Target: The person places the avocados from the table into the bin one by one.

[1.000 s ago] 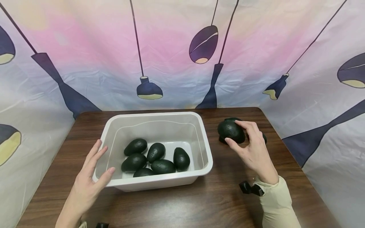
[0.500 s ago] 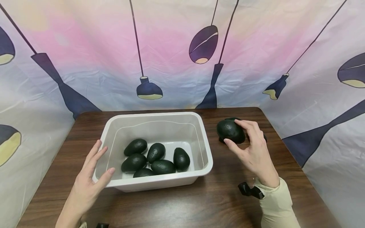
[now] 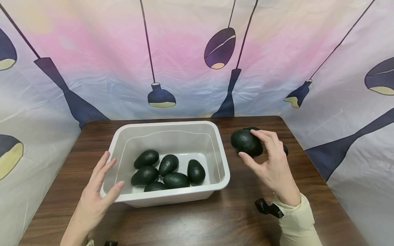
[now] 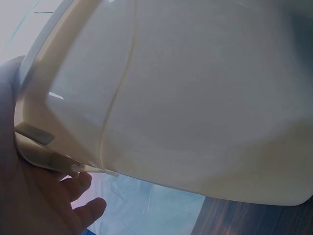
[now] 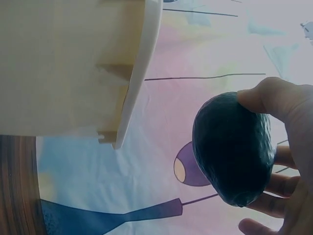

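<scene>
A dark green avocado [image 3: 246, 142] is held between the thumb and fingers of my right hand [image 3: 274, 164], right of the bin. The right wrist view shows this avocado [image 5: 234, 149] with its narrow end downward and the thumb on its upper side. Behind it and the hand, parts of other avocados [image 3: 285, 149] show on the table. My left hand [image 3: 93, 194] rests at the near-left corner of a pale grey plastic bin [image 3: 181, 195], fingers extended and spread along the rim. Several avocados [image 3: 168, 164] lie inside the bin, toward its near left.
The brown wood-grain table [image 3: 197, 222] extends in front of the bin and to its right. A fabric backdrop [image 3: 184, 51] printed with hanging lamps stands close behind the table. Black wrist devices [image 3: 268, 208] sit by the cuffs.
My right hand has shifted slightly left, and the avocado in it has come away from the ones behind. The left hand and the bin stay in place.
</scene>
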Demonstrator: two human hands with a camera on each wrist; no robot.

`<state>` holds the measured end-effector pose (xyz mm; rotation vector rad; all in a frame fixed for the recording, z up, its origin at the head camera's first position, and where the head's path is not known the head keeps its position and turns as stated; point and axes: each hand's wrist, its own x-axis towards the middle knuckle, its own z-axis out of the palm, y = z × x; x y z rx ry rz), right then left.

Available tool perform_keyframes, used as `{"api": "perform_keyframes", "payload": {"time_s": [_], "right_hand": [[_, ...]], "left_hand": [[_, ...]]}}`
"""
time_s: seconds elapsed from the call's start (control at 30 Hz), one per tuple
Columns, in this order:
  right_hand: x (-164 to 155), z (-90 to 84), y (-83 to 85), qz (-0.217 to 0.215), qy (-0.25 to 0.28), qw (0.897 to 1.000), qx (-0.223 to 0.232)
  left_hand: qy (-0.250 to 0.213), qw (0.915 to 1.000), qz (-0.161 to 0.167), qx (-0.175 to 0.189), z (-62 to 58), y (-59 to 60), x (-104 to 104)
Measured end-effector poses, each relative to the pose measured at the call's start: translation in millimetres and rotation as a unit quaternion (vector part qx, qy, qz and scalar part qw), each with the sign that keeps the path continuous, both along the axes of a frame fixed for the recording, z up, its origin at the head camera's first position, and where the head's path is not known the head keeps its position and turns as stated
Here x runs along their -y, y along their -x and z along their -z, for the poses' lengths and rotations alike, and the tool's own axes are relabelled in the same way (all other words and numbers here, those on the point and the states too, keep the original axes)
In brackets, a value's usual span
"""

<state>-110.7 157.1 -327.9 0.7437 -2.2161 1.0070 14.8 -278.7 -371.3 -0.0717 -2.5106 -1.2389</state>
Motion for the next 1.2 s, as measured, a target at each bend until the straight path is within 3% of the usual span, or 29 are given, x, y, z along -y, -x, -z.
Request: {"api": "perform_keyframes", "payload": {"time_s": [0.7, 1.2], "right_hand": [[18.1, -5.5, -3.3, -0.041, 0.01, 0.999, -0.034], [27.1, -4.7, -5.9, -0.067, -0.003, 0.997, -0.031]], "left_hand": [[-0.001, 1.0, -0.002, -0.009, 1.9, -0.5, 0.0], [0.0, 0.9999, 0.0, -0.014, 1.5, 0.9, 0.9]]}}
